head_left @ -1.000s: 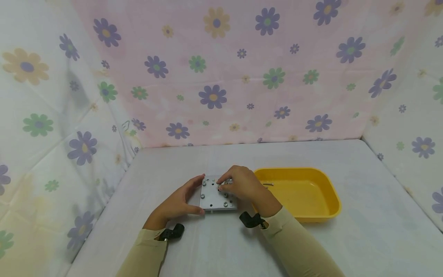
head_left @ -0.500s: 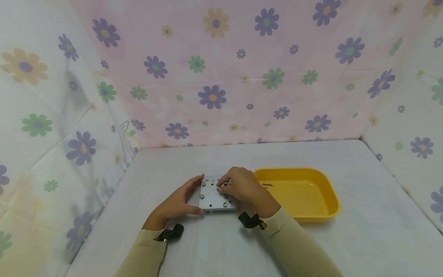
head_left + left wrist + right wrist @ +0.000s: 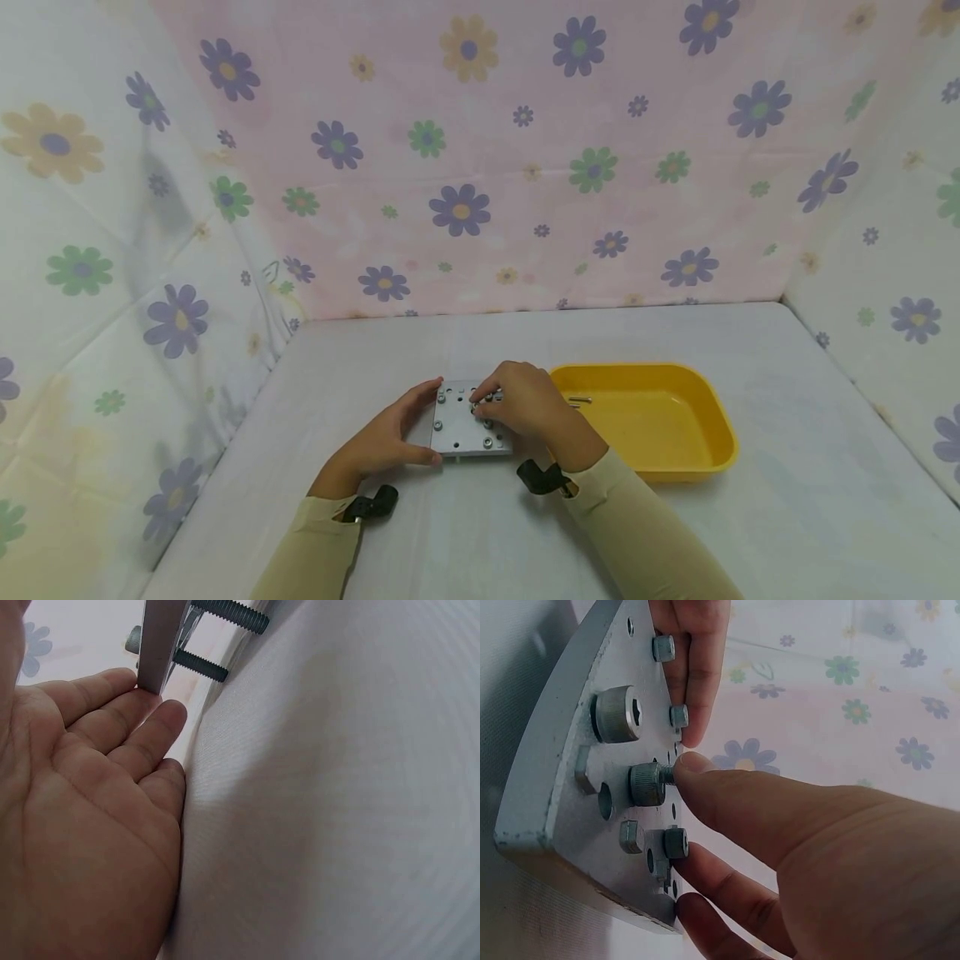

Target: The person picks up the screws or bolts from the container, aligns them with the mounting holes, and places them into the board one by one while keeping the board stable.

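Observation:
A silver metal plate (image 3: pixel 453 429) with holes and several socket-head bolts (image 3: pixel 617 714) stands a little above the white table. Threaded bolt ends (image 3: pixel 201 665) stick out beneath it in the left wrist view. My left hand (image 3: pixel 381 440) holds the plate at its left side, thumb at the front corner and fingertips at the rear one. Over the plate's middle, my right hand (image 3: pixel 531 408) pinches a small threaded bolt (image 3: pixel 668 775), mostly hidden behind the thumb. Its other fingers reach the plate's far side in the right wrist view.
Right of the plate, close to my right hand, sits a yellow tray (image 3: pixel 660 475) with a few bolts (image 3: pixel 580 399) at its left end. Flower-print cloth (image 3: pixel 480 250) walls the table at the back and both sides.

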A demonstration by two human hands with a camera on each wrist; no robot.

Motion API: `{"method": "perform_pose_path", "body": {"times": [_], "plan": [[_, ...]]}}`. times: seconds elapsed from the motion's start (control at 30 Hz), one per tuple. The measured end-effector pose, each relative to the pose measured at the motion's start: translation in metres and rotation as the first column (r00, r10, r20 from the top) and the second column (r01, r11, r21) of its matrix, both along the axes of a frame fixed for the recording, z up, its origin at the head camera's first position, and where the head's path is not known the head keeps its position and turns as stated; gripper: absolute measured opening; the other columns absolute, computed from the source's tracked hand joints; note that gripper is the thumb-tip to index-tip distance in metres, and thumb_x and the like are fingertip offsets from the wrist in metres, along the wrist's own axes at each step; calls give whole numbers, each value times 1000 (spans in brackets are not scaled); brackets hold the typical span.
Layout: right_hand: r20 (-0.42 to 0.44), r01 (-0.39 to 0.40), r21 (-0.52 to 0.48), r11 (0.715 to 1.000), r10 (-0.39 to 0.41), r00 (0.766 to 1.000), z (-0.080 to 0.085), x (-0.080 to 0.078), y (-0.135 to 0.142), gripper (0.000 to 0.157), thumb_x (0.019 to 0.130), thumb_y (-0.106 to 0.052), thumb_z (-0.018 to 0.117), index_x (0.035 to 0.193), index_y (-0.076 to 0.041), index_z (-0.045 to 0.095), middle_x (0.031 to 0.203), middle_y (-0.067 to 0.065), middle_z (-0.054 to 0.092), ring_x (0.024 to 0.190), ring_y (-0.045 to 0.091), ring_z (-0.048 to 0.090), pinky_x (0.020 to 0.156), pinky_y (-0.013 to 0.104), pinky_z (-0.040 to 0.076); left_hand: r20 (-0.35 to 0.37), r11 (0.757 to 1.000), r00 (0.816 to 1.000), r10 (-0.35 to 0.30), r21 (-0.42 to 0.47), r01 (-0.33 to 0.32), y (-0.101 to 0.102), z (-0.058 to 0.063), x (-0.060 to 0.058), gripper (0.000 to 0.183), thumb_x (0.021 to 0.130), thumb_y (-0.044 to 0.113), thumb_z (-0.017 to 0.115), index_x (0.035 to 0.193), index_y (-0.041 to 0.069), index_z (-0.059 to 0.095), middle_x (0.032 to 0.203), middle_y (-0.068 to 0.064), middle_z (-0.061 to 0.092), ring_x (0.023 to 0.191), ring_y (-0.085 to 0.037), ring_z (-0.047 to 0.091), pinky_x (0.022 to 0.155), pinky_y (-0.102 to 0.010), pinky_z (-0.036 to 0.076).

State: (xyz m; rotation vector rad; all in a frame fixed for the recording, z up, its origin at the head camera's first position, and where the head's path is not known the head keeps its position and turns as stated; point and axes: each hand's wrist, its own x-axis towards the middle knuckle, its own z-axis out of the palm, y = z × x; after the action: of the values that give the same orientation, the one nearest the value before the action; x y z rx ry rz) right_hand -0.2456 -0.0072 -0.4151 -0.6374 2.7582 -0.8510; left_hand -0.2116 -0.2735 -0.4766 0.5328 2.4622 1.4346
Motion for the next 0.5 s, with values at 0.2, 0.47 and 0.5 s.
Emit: {"method": "perform_pose_path", "body": {"times": [0.2, 0.47, 0.5], "plan": [[0, -6, -3, 1000, 6, 1000, -1, 0, 0, 17, 90, -34, 81, 107, -35, 83, 121, -9, 73, 119, 19, 61, 103, 45, 48, 4, 1000, 1000, 4, 1, -4, 0, -1, 0, 119, 71, 23, 97, 165, 22, 24, 167, 6, 33, 158, -17, 24, 123, -22, 17], [-25, -13, -4, 1000, 12, 1000, -2, -1, 0, 15, 91, -33, 80, 106, -34, 83, 119, -9, 73, 118, 18, 62, 104, 44, 48, 4, 1000, 1000, 2, 11, -2, 0, -1, -1, 120, 70, 22, 97, 165, 21, 24, 167, 5, 33, 158, -18, 25, 127, -49, 14], [-27, -13, -4, 1000, 13, 1000, -2, -1, 0, 15, 91, -33, 80, 105, -34, 83, 118, -10, 73, 117, 18, 62, 104, 44, 48, 6, 1000, 1000, 3, 11, -3, 0, -1, -2, 120, 70, 22, 97, 165, 21, 24, 167, 6, 33, 158, -18, 25, 127, -49, 14]]}}
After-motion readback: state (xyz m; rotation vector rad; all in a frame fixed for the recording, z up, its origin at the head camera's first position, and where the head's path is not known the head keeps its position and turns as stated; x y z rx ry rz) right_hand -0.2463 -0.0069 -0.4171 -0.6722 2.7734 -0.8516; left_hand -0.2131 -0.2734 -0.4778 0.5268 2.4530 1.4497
